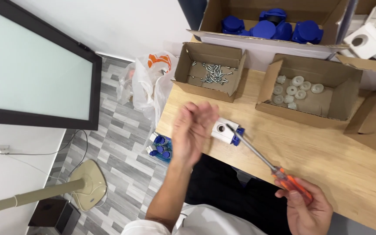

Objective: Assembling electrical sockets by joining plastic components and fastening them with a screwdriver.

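Head view: I look down on a wooden counter [310, 148] that fills the right half of the frame, with grey plank floor at 9 o'clock.
Left hand [193, 130]: I see it raised and blurred above the counter's near edge, fingers loosely curled; I cannot tell whether its grip pinches anything.
Right hand [307, 211]: at 5 o'clock, its grip is wrapped tight around the orange handle of a screwdriver [275, 172].
Screwdriver shaft: it slants up toward 10 o'clock, its tip resting on the white-and-blue part [226, 132].
White-and-blue part: it lies on the counter near centre, just at 3 o'clock of the left hand.
Screw box [209, 72]: an open carton of silver screws at 12 o'clock of the part.
Cap box [310, 93]: a carton of pale round pieces at 2 o'clock.
Blue-piece box [270, 26]: a large carton at the top edge.
Plastic bag [151, 82]: on the floor beside the counter's left edge.
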